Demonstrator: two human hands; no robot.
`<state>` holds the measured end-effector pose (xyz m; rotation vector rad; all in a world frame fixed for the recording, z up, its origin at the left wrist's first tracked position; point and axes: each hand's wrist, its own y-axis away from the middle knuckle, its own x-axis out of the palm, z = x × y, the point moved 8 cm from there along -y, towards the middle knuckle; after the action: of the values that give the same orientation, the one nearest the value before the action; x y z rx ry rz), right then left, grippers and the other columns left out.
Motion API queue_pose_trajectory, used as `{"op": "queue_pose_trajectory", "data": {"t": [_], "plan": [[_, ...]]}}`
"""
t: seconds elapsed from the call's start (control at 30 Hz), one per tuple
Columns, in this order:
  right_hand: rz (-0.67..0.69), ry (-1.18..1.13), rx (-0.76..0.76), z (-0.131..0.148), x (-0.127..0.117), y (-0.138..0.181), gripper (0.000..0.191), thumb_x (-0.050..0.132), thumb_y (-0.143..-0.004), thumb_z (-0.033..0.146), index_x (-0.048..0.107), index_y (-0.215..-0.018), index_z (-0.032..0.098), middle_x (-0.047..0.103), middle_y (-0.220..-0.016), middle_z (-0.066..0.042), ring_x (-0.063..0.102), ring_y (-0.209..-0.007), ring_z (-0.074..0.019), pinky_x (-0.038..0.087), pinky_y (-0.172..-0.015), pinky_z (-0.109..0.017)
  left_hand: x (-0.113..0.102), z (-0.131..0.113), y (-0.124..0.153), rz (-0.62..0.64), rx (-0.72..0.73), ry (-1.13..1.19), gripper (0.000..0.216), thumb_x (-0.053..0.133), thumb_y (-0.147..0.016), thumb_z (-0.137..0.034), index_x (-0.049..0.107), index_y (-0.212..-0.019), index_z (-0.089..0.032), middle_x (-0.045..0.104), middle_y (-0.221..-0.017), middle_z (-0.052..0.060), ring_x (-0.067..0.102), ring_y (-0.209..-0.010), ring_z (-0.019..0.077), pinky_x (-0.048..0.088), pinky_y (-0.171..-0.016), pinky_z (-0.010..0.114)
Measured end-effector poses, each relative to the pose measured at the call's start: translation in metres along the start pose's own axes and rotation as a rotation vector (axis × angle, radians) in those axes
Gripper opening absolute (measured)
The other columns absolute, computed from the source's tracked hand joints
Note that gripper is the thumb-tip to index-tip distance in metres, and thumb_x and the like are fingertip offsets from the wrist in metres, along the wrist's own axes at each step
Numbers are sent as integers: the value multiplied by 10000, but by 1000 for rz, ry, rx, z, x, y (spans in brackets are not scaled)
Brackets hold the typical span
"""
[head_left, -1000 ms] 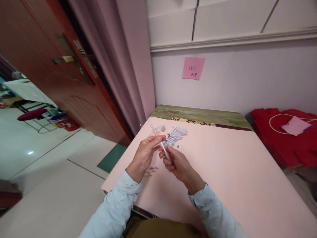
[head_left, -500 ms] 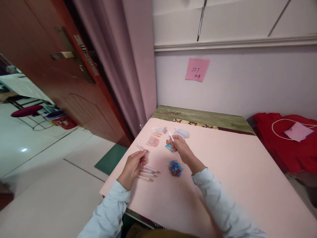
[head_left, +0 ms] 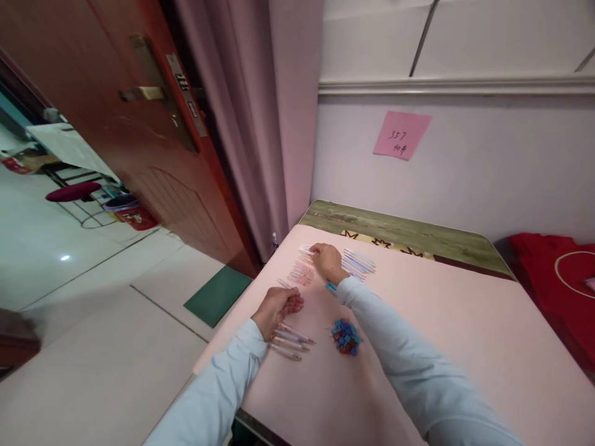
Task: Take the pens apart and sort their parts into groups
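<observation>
My left hand (head_left: 280, 308) is closed, its thumb and forefinger pinching a slim whitish-pink pen (head_left: 283, 283) that points up and left. Just below its wrist several pens (head_left: 292, 342) lie side by side. My right hand (head_left: 326, 261) reaches to the far left of the table, fingers pinched over a row of white slim sticks (head_left: 305, 249); what they hold is too small to tell. Nearer to me than that row lie pink-patterned slim pieces (head_left: 301, 272). Blue sticks (head_left: 359, 263) lie right of the right hand, and a turquoise piece (head_left: 331, 287) shows beside its wrist.
A heap of small blue, turquoise and brown pieces (head_left: 345, 337) lies mid-table on the pink cover (head_left: 446, 347). A pink note (head_left: 402, 135) is stuck to the wall. Red cloth (head_left: 548, 279) is at the right, an open wooden door (head_left: 186, 192) at the left.
My right hand has moved left and away from me, from beside the blue sticks to the white row. The view has turned slightly left. My left hand still pinches the pen.
</observation>
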<state>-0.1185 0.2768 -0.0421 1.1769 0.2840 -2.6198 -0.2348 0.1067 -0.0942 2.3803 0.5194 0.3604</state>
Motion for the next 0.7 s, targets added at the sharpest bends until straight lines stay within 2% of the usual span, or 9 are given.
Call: {"op": "queue_pose_trajectory", "data": {"t": [0.17,0.27,0.37,0.47,0.57,0.63,0.7], "plan": [[36,115,-91,11,14,-3,298,588,-800,116,762,-1008,239,714,-1113,-72,600,-1085,-220,414,-933,-293,4,3,-12,-35,2,-10,223,691,-833,-182,610,-647,-88,664,-555,129,619,-441,155,534,-485,239],[17,122,-111,14,6,2,298,569,-833,134,749,-1050,227,704,-1138,-68,608,-1071,-205,416,-928,-274,9,2,-16,-49,28,-25,280,660,-865,-241,600,-634,-96,654,-543,115,607,-429,143,527,-486,237],[-16,108,-104,15,-12,19,258,544,-881,188,740,-1046,220,710,-1119,-52,633,-1011,-185,434,-897,-259,14,1,-17,-33,41,-65,334,598,-902,-279,606,-622,-96,657,-543,127,611,-429,155,510,-469,247],[-65,8,-149,19,-35,52,218,540,-909,232,739,-997,217,734,-1034,-33,656,-927,-165,447,-847,-245,17,0,-18,-9,45,-127,371,560,-910,-286,612,-596,-97,635,-496,134,591,-399,173,475,-428,262],[-98,-130,-199,24,-49,99,205,546,-923,270,729,-993,213,748,-923,-25,664,-835,-160,450,-769,-243,17,-5,-16,2,72,-171,360,594,-879,-284,611,-572,-97,606,-453,123,560,-372,171,433,-405,259],[-24,-125,-192,26,-43,131,208,544,-929,290,727,-994,218,744,-855,-22,661,-771,-162,441,-712,-248,15,-11,-11,0,115,-172,324,625,-856,-273,613,-583,-99,604,-456,104,556,-381,153,418,-414,241],[113,-40,-198,30,-24,159,195,561,-919,302,735,-939,218,738,-841,-32,661,-761,-172,427,-686,-256,9,-18,-3,-19,168,-159,283,634,-849,-265,622,-620,-100,605,-470,77,540,-385,125,393,-415,216]]}}
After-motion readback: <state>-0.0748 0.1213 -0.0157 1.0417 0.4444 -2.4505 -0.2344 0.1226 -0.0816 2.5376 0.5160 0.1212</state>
